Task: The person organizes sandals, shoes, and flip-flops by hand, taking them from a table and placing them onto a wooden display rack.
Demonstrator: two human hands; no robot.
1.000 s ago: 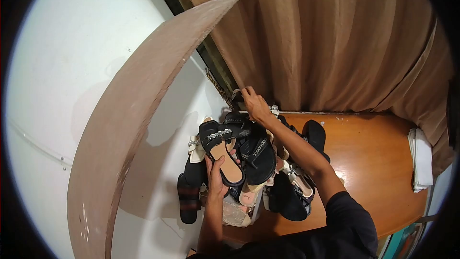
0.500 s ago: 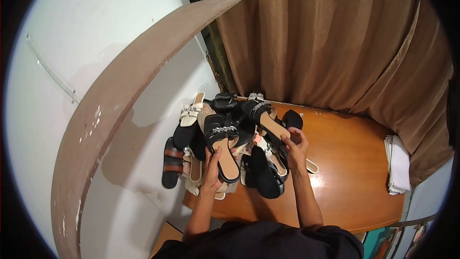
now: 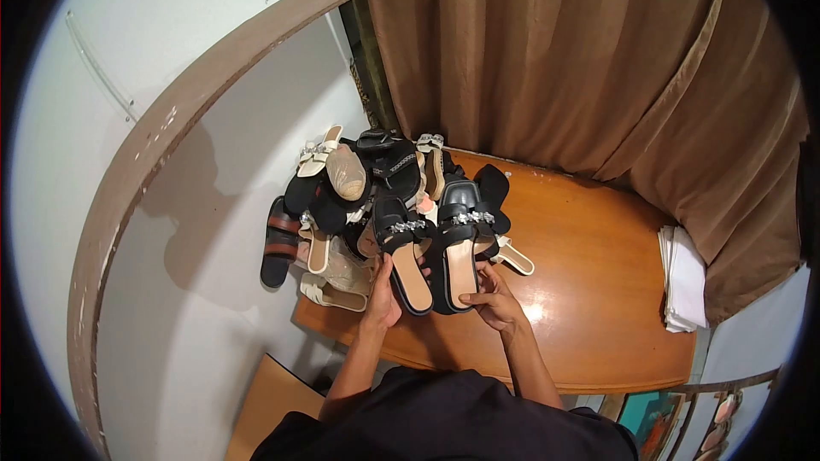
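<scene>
My left hand (image 3: 386, 294) holds a black sandal (image 3: 412, 280) with a tan insole and a silver chain strap. A similar black sandal (image 3: 461, 269) is in my right hand (image 3: 495, 297), thumb on its heel end. The two sandals are side by side, toes pointing away from me. Behind and left of them lies a pile of footwear, with a white sandal (image 3: 318, 158), a clear-wrapped beige one (image 3: 346, 172) and several black ones. A black sandal with brown straps (image 3: 280, 243) lies at the pile's left edge.
The pile rests on a wooden table (image 3: 598, 290). White papers or cloths (image 3: 682, 282) are stacked at its right edge. A brown curtain (image 3: 547, 60) hangs behind, and a curved brown panel (image 3: 171, 119) crosses the white wall at left. A white sandal (image 3: 514, 258) lies right of the pile.
My right hand has brought its sandal down and left, beside the other one, and turned it more upright in view. The camera view has shifted slightly.
</scene>
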